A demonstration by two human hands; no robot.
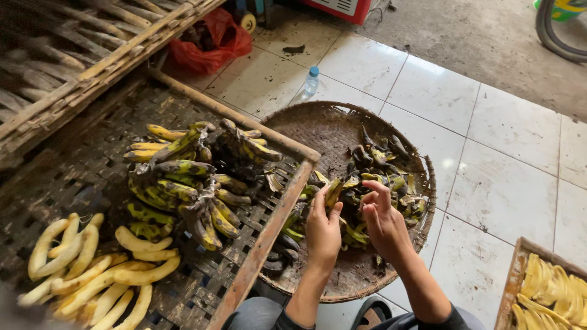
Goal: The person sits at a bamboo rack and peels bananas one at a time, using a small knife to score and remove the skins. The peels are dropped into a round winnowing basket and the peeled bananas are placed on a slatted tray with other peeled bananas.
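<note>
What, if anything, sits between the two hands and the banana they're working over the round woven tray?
Nothing visible does. The left hand and right hand are already at the banana, directly above the peel pile in the round woven tray. The unpeeled bunches lie aside, beyond the bamboo rack edge.

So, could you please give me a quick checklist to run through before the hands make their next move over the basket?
1. Left hand on a banana: ok.
2. Right hand clear of the peel pile: not ok, fingers touch it.
3. Round woven basket flat on the floor: ok.
4. Unpeeled bunches within reach on the rack: ok.
5. Peeled bananas kept apart from peels: ok.
6. Grip firmness: cannot tell.
</note>
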